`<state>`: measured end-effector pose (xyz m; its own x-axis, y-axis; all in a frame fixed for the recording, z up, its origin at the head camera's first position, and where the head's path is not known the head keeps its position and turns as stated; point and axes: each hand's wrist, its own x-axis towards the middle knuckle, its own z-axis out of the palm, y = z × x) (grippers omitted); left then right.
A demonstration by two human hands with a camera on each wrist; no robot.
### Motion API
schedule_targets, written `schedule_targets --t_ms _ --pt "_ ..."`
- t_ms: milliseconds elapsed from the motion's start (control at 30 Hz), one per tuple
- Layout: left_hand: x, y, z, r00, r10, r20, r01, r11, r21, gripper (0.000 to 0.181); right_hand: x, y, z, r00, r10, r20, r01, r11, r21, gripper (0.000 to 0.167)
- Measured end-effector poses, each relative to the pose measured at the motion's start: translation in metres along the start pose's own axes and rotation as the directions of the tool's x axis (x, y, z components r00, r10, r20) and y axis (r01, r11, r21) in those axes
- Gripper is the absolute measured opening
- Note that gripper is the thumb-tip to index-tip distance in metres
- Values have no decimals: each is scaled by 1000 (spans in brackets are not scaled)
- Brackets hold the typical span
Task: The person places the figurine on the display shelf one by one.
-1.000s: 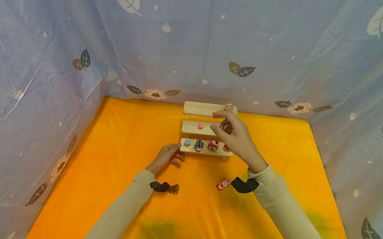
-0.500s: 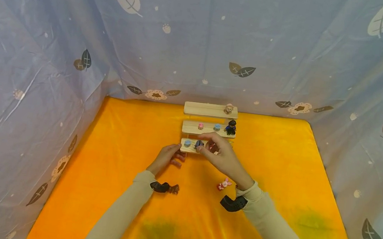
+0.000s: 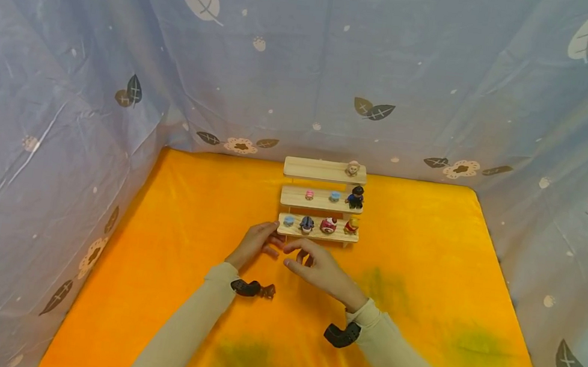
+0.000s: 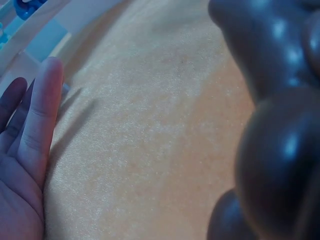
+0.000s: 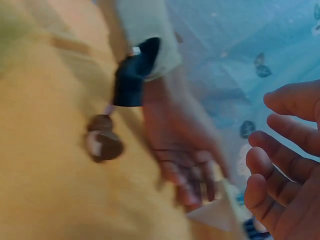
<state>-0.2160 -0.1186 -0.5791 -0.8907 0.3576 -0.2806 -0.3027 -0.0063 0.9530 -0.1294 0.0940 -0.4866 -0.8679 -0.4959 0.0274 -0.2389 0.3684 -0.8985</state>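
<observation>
A three-tier wooden shelf (image 3: 292, 196) holds small figurines. My left hand (image 3: 254, 243) touches its lower left corner with the fingertips; in the left wrist view its fingers (image 4: 40, 115) lie straight. In front of the bottom tier hovers my right hand (image 3: 323, 271), fingers loosely bent and holding nothing. Beside the left wrist a brown figurine (image 3: 268, 291) lies on the cloth, large and blurred in the left wrist view. Along the bottom tier stand a light blue piece (image 3: 288, 221), a blue-grey donkey figurine (image 3: 307, 225), a red-and-white piece (image 3: 328, 225) and a yellow bear figurine (image 3: 351, 225).
On the middle tier are a pink piece (image 3: 309, 195), another light blue piece (image 3: 335, 196) and a dark-haired figurine (image 3: 356, 198). A pale figurine (image 3: 352, 168) stands at the top right. Orange cloth (image 3: 194, 196) covers the surface, with a leaf-patterned curtain (image 3: 285, 73) around it.
My right hand has come down and left from the shelf's right side, uncovering the figurines there. The pink figurine on the cloth is now hidden by the right arm. My left hand stays put.
</observation>
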Motion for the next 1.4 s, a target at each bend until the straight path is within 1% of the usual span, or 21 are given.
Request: schedule_targets --t_ms 167,267,433,533,700,833,1100,1267,1400 --pt "-1 0 -1 1000 11 -7 -11 999 39 56 0 14 21 998 11 59 -11 1000 3 29" --pt "-2 0 -1 1000 18 -17 -17 998 54 57 3 20 30 997 -4 75 4 1000 -5 30" --pt "-2 -1 -1 1000 11 -18 -10 998 55 56 6 22 38 996 3 84 -4 1000 9 31" --pt "-1 -3 -1 1000 5 -16 -4 998 57 56 6 24 44 994 22 108 -22 1000 1 36" --pt "0 -4 -1 1000 13 -11 -13 999 51 56 4 31 55 989 15 145 -10 999 -32 44" --pt "1 -3 -2 1000 12 -10 -12 999 49 57 4 36 64 987 -6 160 15 998 -53 46" --pt "1 -4 0 1000 17 -6 -17 1000 21 58 5 43 75 983 21 181 4 991 -135 43" --pt "0 -4 0 1000 19 4 -19 1000 17 56 2 48 78 982 38 183 -6 985 -172 33" --pt "2 -3 -1 1000 24 1 -24 1000 20 56 1 50 81 986 60 153 -33 984 -172 25"
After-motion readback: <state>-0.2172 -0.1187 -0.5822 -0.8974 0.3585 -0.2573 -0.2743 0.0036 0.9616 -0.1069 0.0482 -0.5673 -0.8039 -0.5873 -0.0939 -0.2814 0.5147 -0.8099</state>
